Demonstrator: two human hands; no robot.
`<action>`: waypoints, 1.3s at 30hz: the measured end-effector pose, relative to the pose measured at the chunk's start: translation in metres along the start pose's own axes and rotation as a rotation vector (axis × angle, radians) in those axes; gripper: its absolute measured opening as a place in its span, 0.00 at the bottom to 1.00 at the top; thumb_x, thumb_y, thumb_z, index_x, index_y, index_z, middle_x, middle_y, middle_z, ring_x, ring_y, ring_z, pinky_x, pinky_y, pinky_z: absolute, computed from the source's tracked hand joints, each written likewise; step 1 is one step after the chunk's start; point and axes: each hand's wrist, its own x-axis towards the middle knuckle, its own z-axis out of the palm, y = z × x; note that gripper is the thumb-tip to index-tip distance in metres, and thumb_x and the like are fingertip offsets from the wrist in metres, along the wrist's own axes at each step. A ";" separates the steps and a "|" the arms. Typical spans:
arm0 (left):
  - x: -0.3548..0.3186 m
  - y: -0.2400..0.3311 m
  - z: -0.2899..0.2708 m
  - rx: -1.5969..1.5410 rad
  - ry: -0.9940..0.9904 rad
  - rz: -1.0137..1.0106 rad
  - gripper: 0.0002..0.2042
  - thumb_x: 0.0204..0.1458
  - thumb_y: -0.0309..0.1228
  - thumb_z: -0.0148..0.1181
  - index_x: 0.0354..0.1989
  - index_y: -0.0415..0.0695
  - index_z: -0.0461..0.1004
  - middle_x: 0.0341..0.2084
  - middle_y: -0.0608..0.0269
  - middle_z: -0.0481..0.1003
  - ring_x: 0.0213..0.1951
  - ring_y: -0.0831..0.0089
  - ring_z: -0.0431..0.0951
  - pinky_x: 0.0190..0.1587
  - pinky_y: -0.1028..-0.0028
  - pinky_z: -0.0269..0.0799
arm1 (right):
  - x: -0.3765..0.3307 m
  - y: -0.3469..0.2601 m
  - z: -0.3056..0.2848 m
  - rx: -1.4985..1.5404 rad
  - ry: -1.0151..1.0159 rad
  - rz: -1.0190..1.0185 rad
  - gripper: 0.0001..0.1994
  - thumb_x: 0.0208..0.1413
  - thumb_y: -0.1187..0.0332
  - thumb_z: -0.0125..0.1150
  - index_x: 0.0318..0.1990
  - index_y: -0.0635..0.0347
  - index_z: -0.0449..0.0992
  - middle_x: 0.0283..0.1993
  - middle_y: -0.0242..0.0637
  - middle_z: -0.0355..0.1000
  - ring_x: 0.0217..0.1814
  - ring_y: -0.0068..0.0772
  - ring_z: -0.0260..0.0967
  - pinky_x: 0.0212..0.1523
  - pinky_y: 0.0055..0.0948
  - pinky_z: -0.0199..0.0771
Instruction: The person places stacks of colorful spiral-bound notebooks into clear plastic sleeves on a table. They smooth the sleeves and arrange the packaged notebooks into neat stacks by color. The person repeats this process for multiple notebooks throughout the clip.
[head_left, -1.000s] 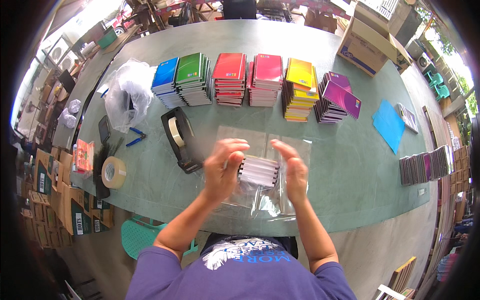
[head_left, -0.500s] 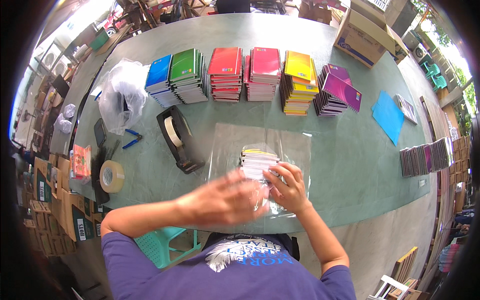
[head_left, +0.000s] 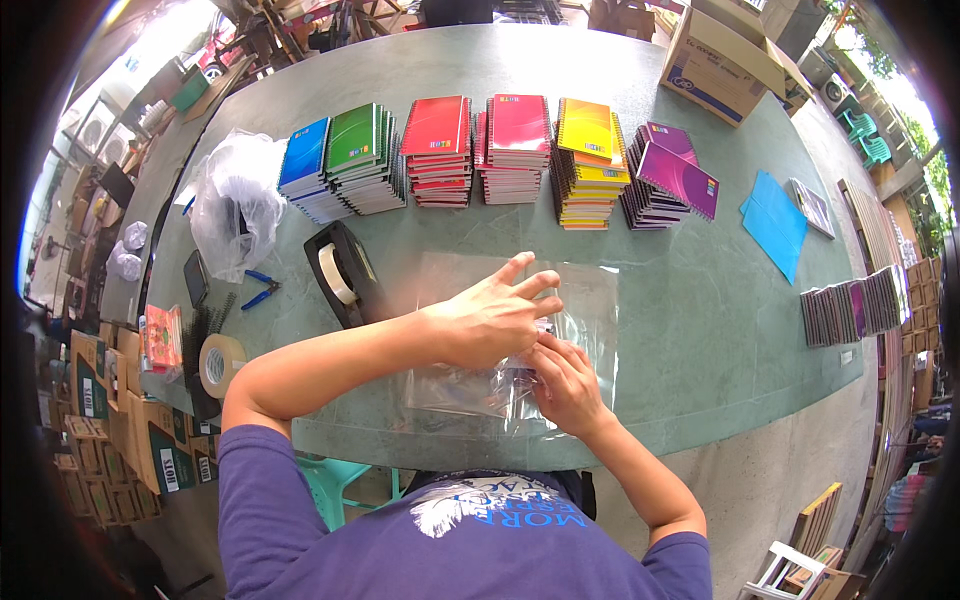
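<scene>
Clear plastic film (head_left: 588, 300) lies on the table in front of me, with several loose sheets or bags of it overlapping. My left hand (head_left: 495, 318) is over its middle, the thumb side hidden and the fingers stretched apart. Close beside it, my right hand (head_left: 568, 385) has its fingers bent and pressed together on the crumpled film. A small bundle of notebooks beneath the hands is almost wholly covered; only a sliver of it shows between them.
Spiral notebooks stand in stacks across the table: blue (head_left: 304, 158), green (head_left: 355, 140), red (head_left: 437, 130), yellow (head_left: 585, 130) and purple (head_left: 672, 175). A black tape dispenser (head_left: 372, 285), blue pliers (head_left: 262, 290) and a tape roll (head_left: 220, 365) are leftward. Rightward are blue sheets (head_left: 776, 228) and a notebook row (head_left: 850, 310).
My left hand has swung up and forward over the bundle, its fingers spreading, and now covers it. My right hand stays at the bundle's near right side, slightly lower.
</scene>
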 end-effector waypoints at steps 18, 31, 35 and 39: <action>-0.047 0.051 0.084 -0.232 0.910 -0.459 0.14 0.36 0.32 0.67 0.35 0.51 0.76 0.51 0.55 0.66 0.56 0.55 0.61 0.59 0.54 0.54 | 0.027 0.013 -0.021 0.140 -0.169 -0.051 0.20 0.33 0.72 0.69 0.40 0.49 0.77 0.40 0.30 0.68 0.44 0.40 0.63 0.46 0.35 0.69; -0.039 0.025 0.083 -1.174 0.727 -0.720 0.44 0.27 0.40 0.78 0.56 0.40 0.61 0.47 0.56 0.71 0.48 0.69 0.71 0.54 0.70 0.63 | 0.030 0.009 -0.004 0.148 -0.038 0.101 0.11 0.38 0.67 0.72 0.31 0.53 0.78 0.34 0.29 0.68 0.37 0.36 0.63 0.39 0.32 0.67; -0.037 0.006 0.091 -1.190 0.706 -0.713 0.29 0.27 0.33 0.77 0.42 0.39 0.75 0.33 0.63 0.76 0.39 0.75 0.74 0.46 0.74 0.68 | 0.049 0.001 -0.002 0.297 0.228 0.354 0.20 0.32 0.63 0.76 0.37 0.55 0.78 0.40 0.32 0.66 0.38 0.32 0.64 0.39 0.29 0.67; -0.031 -0.008 0.057 -0.841 0.480 -0.570 0.18 0.32 0.33 0.73 0.36 0.44 0.79 0.28 0.60 0.77 0.36 0.66 0.76 0.41 0.73 0.71 | 0.065 0.031 -0.022 0.564 -0.310 0.556 0.20 0.32 0.62 0.76 0.36 0.56 0.79 0.37 0.32 0.67 0.38 0.29 0.65 0.38 0.26 0.67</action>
